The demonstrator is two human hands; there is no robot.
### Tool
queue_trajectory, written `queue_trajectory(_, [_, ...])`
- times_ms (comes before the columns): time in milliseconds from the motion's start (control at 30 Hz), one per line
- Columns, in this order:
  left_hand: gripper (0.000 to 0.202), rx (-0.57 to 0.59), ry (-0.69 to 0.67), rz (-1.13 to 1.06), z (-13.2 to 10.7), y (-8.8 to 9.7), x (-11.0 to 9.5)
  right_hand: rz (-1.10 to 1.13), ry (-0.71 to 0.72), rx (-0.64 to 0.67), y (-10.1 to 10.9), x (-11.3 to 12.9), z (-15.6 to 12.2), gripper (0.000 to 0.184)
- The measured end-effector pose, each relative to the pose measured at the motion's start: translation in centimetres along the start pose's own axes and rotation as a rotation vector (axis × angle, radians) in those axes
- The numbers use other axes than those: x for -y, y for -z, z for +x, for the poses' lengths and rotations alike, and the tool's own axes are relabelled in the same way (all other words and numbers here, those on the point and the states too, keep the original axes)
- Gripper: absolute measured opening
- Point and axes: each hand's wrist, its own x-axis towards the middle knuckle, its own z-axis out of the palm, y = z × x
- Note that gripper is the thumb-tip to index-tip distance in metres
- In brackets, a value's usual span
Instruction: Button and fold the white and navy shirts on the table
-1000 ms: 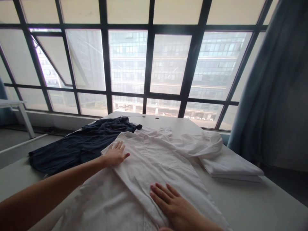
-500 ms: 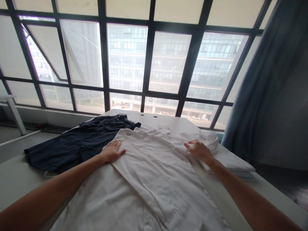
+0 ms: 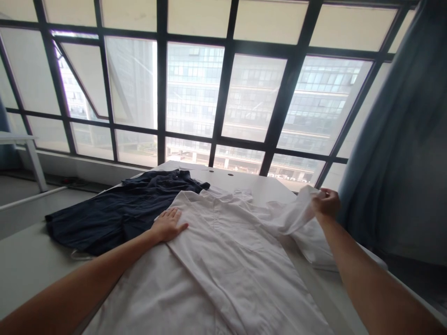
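Note:
A white shirt (image 3: 240, 260) lies spread out in front of me, its collar end toward the window and its left sleeve folded down over the front. My left hand (image 3: 169, 225) rests flat, fingers stretched, on the shirt near the left shoulder. My right hand (image 3: 326, 203) is closed on the shirt's other sleeve (image 3: 296, 214), which is lifted off the table and stretched out to the right. A dark navy garment (image 3: 129, 209) lies rumpled to the left of the shirt, close to my left hand.
The garments lie on a white table (image 3: 24, 251). Folded white cloth (image 3: 317, 249) is stacked at the right, partly behind my right arm. Large windows (image 3: 195, 88) stand beyond the table, with a blue-grey curtain (image 3: 380, 153) at the right. Another white table (image 3: 33, 158) stands at far left.
My right hand has gone from above the sleeve to gripping it, and has raised it up and to the right. My left hand stays flat on the shirt. The view has shifted slightly.

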Motion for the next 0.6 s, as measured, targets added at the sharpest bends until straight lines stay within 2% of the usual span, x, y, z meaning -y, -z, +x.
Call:
queue_trajectory(33, [0.08, -0.014, -0.003, -0.017, 0.0, 0.0, 0.1, 0.03, 0.021, -0.012, 0.3, 2.0, -1.2, 0.045])
queue_trajectory(67, [0.078, -0.036, -0.009, -0.05, 0.0, 0.0, 0.2, 0.133, 0.122, 0.006, 0.8, 4.0, -2.8, 0.043])
queue_trajectory(100, [0.076, -0.064, -0.019, -0.104, 0.0, 0.1, 0.3, 0.247, 0.289, 0.096, 1.5, 6.0, -4.9, 0.04])
queue_trajectory(167, [0.076, -0.128, -0.043, -0.289, 0.0, 0.6, 0.3, 0.408, 0.678, 0.399, 3.6, 9.1, -9.8, 0.038])
queue_trajectory(233, [0.08, -0.158, -0.044, -0.561, -0.2, 1.6, 0.0, 0.454, 0.863, 0.73, 5.9, 10.9, -14.6, 0.038])
queue_trajectory(300, [0.085, -0.091, -0.025, -0.826, -0.8, 2.7, -0.7, 0.422, 0.891, 0.959, 7.8, 11.2, -18.1, 0.032])
queue_trajectory(400, [0.091, 0.114, -0.073, -0.977, -2.7, 3.9, -2.2, 0.321, 0.843, 1.131, 8.7, 9.8, -20.2, 0.024])
queue_trajectory(500, [0.095, 0.218, -0.205, -0.879, -4.7, 4.2, -4.4, 0.229, 0.792, 1.15, 7.7, 7.6, -20.2, 0.032])
queue_trajectory(567, [0.099, 0.183, -0.228, -0.809, -5.3, 4.0, -6.0, 0.201, 0.747, 1.124, 6.5, 6.4, -20.2, 0.041])
queue_trajectory(600, [0.1, 0.14, -0.196, -0.787, -5.2, 3.9, -6.8, 0.198, 0.718, 1.108, 6.0, 6.0, -20.3, 0.045])
